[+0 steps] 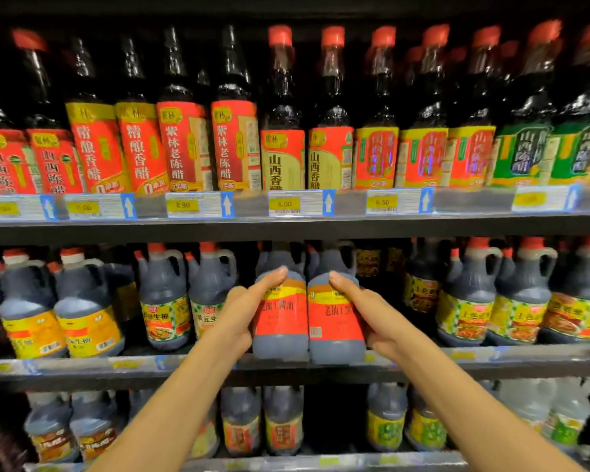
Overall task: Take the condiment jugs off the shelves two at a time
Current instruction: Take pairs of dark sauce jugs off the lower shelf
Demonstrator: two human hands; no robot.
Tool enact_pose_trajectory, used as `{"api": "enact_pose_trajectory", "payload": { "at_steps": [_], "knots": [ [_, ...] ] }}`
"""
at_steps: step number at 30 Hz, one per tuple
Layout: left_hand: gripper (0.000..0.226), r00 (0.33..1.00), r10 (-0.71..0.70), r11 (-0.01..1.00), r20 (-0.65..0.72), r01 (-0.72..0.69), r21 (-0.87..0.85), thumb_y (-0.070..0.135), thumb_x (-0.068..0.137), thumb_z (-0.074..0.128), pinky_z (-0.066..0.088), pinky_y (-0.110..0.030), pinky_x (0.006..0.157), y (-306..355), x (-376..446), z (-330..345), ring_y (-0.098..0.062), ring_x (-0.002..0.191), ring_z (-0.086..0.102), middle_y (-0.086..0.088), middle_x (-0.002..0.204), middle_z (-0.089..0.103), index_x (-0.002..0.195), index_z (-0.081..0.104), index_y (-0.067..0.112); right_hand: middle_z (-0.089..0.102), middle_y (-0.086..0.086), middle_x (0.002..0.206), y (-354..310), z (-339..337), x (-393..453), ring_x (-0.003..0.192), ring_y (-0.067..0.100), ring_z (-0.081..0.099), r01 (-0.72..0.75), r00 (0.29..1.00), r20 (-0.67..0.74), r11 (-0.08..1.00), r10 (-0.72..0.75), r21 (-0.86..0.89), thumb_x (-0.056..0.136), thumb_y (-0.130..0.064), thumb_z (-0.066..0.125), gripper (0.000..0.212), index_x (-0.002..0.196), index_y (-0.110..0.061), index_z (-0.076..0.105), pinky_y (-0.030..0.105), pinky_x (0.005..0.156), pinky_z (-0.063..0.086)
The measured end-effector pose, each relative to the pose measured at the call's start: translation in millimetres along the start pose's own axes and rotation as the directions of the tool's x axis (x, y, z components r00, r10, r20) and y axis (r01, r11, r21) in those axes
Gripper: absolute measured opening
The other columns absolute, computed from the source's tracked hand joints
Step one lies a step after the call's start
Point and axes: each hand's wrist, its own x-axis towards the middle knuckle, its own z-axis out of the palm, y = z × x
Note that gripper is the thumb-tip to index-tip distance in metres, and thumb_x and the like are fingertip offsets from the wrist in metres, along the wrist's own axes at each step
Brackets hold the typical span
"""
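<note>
Supermarket shelf (286,364), each hand gripping one red-labelled "老抽" jug: left hand (234,316), right hand (372,315)

Left hand (234,311) grips left red-labelled jug (280,318); right hand (372,315) grips right red-labelled jug (334,321). Jugs touching, at middle shelf (491,361) front edge.

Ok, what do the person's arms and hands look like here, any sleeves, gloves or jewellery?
Both arms come up from the bottom edge of the head view and are bare: no sleeves show on either forearm. The left hand and the right hand wear no gloves, and no watch, bracelet or ring is visible on the wrists or fingers that show. Fingernails look short and unpainted, though the picture is slightly blurred.
</note>
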Motion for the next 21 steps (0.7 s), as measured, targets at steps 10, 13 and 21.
{"api": "enact_pose_trajectory", "payload": {
  "at_steps": [10, 13, 21],
  "knots": [
    [0.058, 0.987, 0.154, 0.982, 0.055, -0.147, -0.122, 0.024, 0.07, 0.083, 0.061, -0.047, 0.081, -21.1, 48.7, -2.3, -0.041, 0.102, 0.071, -0.024, 0.111, 0.073, 0.121, 0.068, 0.0, 0.077, 0.011, 0.112, 14.2, -17.3, 61.8, 0.1, 0.026, 0.076, 0.119, 0.993, -0.033, 0.989, -0.117, 0.087, 0.078, -0.035, 0.082, 0.06, 0.13, -0.014, 0.063, 0.039, 0.083, 0.061],
    [0.053, 0.977, 0.196, 0.974, 0.085, -0.184, -0.133, 0.016, 0.075, 0.08, 0.058, -0.049, 0.091, -26.1, 58.7, -3.8, -0.041, 0.105, 0.07, -0.027, 0.116, 0.071, 0.123, 0.067, -0.003, 0.076, 0.012, 0.116, 18.6, -16.6, 70.7, 0.104, 0.027, 0.074, 0.169, 0.986, -0.032, 0.98, -0.166, 0.108, 0.079, -0.028, 0.079, 0.052, 0.127, -0.011, 0.065, 0.039, 0.084, 0.06],
    [0.06, 0.958, 0.246, 0.969, 0.149, -0.241, -0.049, 0.013, 0.074, 0.078, 0.058, -0.035, 0.085, -45.6, 75.8, -17.5, -0.027, 0.11, 0.07, -0.011, 0.12, 0.073, 0.131, 0.059, 0.009, 0.073, 0.015, 0.123, 44.8, -23.7, 88.9, 0.114, 0.03, 0.07, 0.178, 0.984, 0.006, 0.981, -0.179, 0.072, 0.074, -0.022, 0.084, 0.064, 0.131, -0.007, 0.058, 0.047, 0.101, 0.054]
  ]
}}
